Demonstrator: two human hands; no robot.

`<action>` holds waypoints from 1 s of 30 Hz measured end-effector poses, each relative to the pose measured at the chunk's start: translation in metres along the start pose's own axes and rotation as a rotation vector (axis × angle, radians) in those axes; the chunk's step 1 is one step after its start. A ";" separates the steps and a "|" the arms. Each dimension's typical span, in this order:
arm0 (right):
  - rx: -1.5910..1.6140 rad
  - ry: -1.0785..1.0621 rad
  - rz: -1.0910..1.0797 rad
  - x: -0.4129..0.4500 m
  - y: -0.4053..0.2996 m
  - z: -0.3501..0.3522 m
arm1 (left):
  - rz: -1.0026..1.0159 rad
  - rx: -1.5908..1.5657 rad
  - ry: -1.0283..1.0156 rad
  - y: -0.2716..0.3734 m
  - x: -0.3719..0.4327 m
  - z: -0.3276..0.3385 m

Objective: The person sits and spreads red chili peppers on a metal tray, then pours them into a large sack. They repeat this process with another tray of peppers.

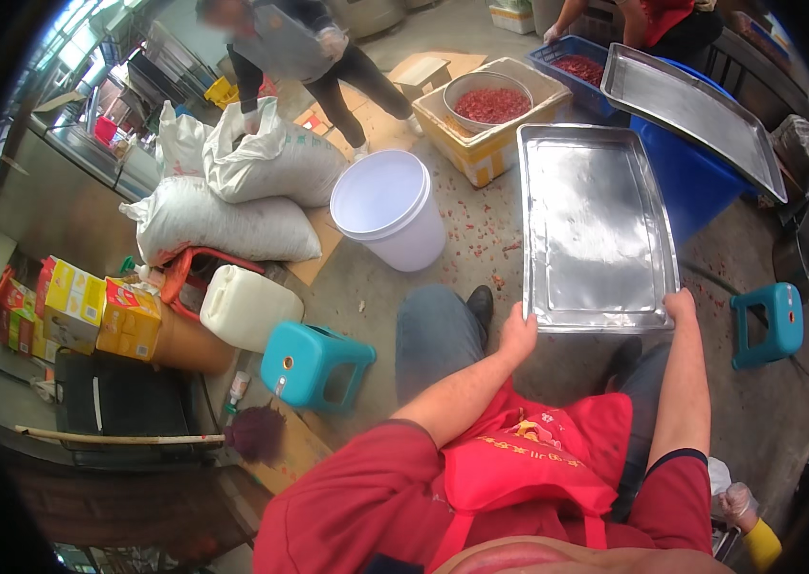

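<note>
Both hands hold a bare, shiny rectangular metal tray [594,222] out before me. My left hand [519,336] grips the near left corner, and my right hand [680,304] grips the near right corner. Just past the tray's right side stands a blue plastic bin [698,176], with a second metal tray [691,118] tilted across its top. Beyond my tray's far left corner, a metal bowl of chopped red chili peppers [494,106] sits in a foam box [458,147]. To the tray's left is a white plastic bucket [390,208] with nothing visible inside.
Full white woven sacks [232,222] lie at left, where a person [289,50] stands. Teal stools [314,366] flank me. A white jerrycan [250,305] is on the left. Another person works by a blue crate [569,68] of red peppers. Red scraps litter the concrete floor [476,237].
</note>
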State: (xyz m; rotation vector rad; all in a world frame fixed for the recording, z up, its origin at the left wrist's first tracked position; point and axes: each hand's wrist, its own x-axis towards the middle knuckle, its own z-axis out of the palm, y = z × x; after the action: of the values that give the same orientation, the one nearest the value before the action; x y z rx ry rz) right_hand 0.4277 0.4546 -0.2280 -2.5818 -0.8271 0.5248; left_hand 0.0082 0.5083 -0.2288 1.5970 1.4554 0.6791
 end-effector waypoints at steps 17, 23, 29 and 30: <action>0.000 -0.029 0.044 -0.006 -0.005 -0.003 | 0.070 0.017 0.035 0.008 -0.003 -0.003; -0.013 -0.100 0.108 -0.017 -0.022 -0.010 | 0.117 0.039 0.033 -0.012 0.004 0.001; 0.010 -0.107 0.153 -0.042 -0.044 -0.021 | 0.048 0.021 0.038 -0.030 0.008 0.003; 0.002 -0.104 0.155 -0.040 -0.039 -0.025 | 0.057 0.021 0.011 -0.018 0.005 0.003</action>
State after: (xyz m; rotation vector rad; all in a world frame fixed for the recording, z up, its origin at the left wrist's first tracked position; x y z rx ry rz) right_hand 0.3902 0.4535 -0.1791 -2.6497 -0.6611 0.7101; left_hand 0.0018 0.5117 -0.2467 1.6588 1.4342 0.7083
